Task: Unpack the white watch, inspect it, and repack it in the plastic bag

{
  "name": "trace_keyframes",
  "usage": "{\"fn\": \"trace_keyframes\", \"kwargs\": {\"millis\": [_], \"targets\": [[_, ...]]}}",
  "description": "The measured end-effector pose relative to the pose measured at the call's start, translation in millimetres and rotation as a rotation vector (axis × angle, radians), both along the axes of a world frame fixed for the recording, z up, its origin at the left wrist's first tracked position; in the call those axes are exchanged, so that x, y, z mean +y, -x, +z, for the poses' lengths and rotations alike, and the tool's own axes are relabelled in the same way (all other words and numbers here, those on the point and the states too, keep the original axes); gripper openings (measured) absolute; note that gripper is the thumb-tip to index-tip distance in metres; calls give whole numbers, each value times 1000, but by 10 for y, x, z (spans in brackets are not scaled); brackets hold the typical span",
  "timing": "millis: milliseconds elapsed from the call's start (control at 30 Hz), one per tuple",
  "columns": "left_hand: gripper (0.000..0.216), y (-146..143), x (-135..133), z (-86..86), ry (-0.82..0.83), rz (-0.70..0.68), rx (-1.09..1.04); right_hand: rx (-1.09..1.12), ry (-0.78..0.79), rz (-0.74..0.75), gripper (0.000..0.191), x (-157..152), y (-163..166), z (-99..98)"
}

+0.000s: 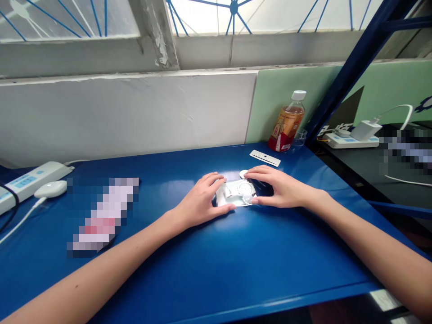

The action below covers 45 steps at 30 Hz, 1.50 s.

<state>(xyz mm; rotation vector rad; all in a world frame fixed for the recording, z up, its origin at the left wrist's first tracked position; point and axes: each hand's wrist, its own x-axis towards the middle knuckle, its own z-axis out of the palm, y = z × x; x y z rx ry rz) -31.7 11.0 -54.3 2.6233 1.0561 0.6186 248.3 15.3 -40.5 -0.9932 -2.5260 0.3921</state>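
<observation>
A small, shallow tray of white or clear plastic (231, 194) lies on the blue table, with round transparent parts in it that glare hides in part. My left hand (202, 198) curls around the tray's left end, fingers at the far edge and thumb along the near edge. At the opposite end, my right hand (281, 186) has its thumb on the near right corner and its fingertips by the far edge. Touching or just beside those fingertips is a small white disc (243, 173). A flat white strip with a dark slot (265, 158) lies behind my right hand.
A drink bottle (286, 123) stands at the back right near a blue post (347, 67). On the left are a blurred-out flat object (104, 216), a white power strip (33, 180) and a white charger-like case (50, 189) with a cable. Another power strip (353, 139) sits beyond the post.
</observation>
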Motion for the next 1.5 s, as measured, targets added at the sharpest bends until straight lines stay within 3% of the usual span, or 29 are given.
{"fn": "trace_keyframes", "kwargs": {"millis": [133,333,800,1067,1167,1333,1500], "targets": [[73,10,5,1,-11,53,11,-27,26,2,72,-10,-13,-13],[78,100,64,34,-17,-28,69,-56,65,-17,76,-15,-22,-22],[83,87,21,66,-28,-6,-3,-87,62,-27,79,-43,13,-23],[53,83,5,77,-57,-33,-1,-140,23,-28,83,-50,-7,-34],[48,84,14,74,-82,-39,7,-86,-37,2,72,-43,-11,17],[35,109,19,50,-95,-80,-47,104,-56,107,34,-45,36,79],[42,122,-3,8,-121,4,-208,333,123,-50,20,-71,112,69]]}}
